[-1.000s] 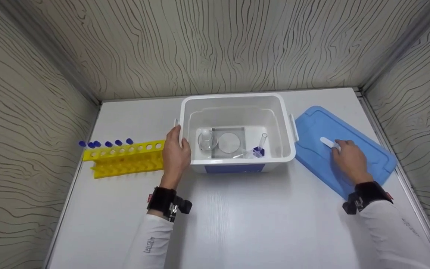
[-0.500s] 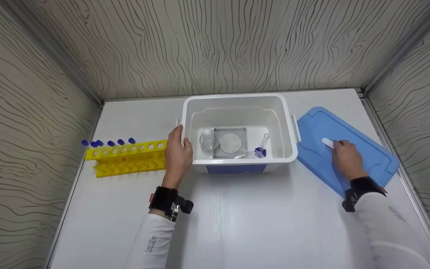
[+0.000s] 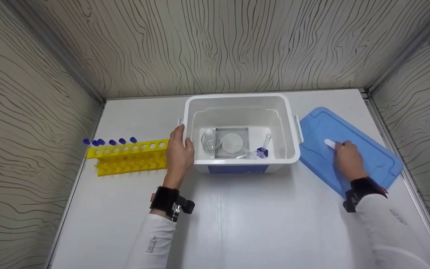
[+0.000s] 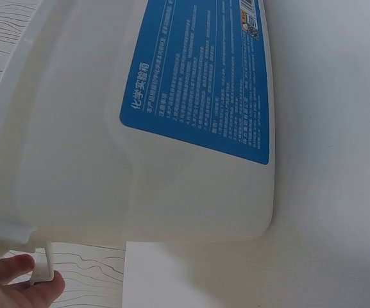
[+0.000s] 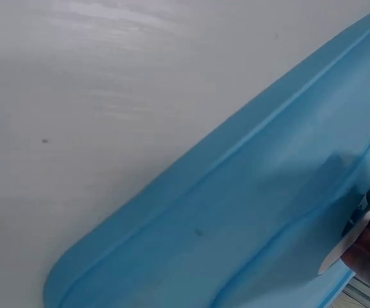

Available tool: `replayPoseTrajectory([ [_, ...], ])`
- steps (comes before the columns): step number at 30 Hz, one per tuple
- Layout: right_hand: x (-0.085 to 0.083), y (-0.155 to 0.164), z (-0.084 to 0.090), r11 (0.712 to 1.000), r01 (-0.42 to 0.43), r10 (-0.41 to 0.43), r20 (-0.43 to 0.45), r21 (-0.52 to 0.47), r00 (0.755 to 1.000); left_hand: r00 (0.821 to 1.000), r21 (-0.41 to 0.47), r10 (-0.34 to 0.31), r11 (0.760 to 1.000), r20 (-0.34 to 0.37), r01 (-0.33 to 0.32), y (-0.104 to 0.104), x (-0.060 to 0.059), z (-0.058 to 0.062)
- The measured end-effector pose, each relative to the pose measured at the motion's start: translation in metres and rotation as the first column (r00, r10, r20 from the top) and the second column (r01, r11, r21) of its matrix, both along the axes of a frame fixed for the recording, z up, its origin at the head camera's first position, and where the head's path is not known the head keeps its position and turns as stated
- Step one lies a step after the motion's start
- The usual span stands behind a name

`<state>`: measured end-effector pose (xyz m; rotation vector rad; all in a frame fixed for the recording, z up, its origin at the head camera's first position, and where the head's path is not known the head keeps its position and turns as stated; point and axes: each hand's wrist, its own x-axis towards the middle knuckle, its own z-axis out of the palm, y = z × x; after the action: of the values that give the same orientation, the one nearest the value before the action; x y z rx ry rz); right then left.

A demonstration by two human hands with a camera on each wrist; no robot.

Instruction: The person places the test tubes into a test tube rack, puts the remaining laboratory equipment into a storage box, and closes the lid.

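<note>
My left hand [image 3: 179, 151] holds the left side of a white plastic storage box [image 3: 239, 161]. In the left wrist view, its fingertips [image 4: 47, 290] curl round the box's white side handle [image 4: 42, 266]. A blue lid [image 3: 321, 121] lies flat on the table right of the box. My right hand [image 3: 349, 160] is over the lid, its fingers pinching a white strip-like handle [image 3: 330, 143] with a rounded end. Part of that handle is hidden under the fingers. Inside the box are a clear glass flask [image 3: 210, 140], a wire gauze [image 3: 232, 143] and a small cylinder with a blue base [image 3: 262, 152].
A yellow test tube rack [image 3: 129, 153] stands left of my left hand, with several blue-tipped pegs or caps [image 3: 112, 142] along its back. White table [image 3: 259, 216] lies in front of the box. Patterned panels [image 3: 218, 45] close in the back and sides.
My right hand has shifted slightly forward along the white handle and covers more of it. My left hand keeps its hold on the box. The whole view has drifted a little.
</note>
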<state>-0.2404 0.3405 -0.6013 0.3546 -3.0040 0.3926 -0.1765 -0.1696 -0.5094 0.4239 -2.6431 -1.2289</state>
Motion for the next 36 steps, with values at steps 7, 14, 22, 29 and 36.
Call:
replayPoseTrajectory([
  [7, -0.008, 0.005, 0.009, 0.999, -0.032, 0.029, 0.109, 0.028, 0.994, 1.000, -0.001, 0.011, 1.000, 0.002, -0.011, 0.001, -0.001, -0.001],
  [14, -0.010, 0.005, 0.010, 0.998, -0.044, 0.040, 0.096, 0.041, 0.995, 1.000, -0.023, 0.004, 1.000, 0.002, -0.003, 0.000, 0.000, -0.002],
  [22, -0.007, 0.019, 0.019, 1.000, -0.016, 0.015, 0.115, 0.005, 0.993, 1.000, -0.040, -0.007, 0.999, -0.011, 0.007, -0.001, 0.001, -0.001],
  [29, -0.007, 0.029, 0.043, 1.000, 0.017, -0.015, 0.086, -0.025, 0.996, 1.000, 0.021, 0.000, 1.000, 0.000, 0.000, -0.004, 0.002, -0.001],
  [36, -0.007, 0.033, 0.074, 0.997, 0.056, -0.055, 0.030, -0.051, 0.998, 1.000, 0.116, 0.006, 0.993, -0.001, -0.006, -0.005, 0.001, -0.001],
])
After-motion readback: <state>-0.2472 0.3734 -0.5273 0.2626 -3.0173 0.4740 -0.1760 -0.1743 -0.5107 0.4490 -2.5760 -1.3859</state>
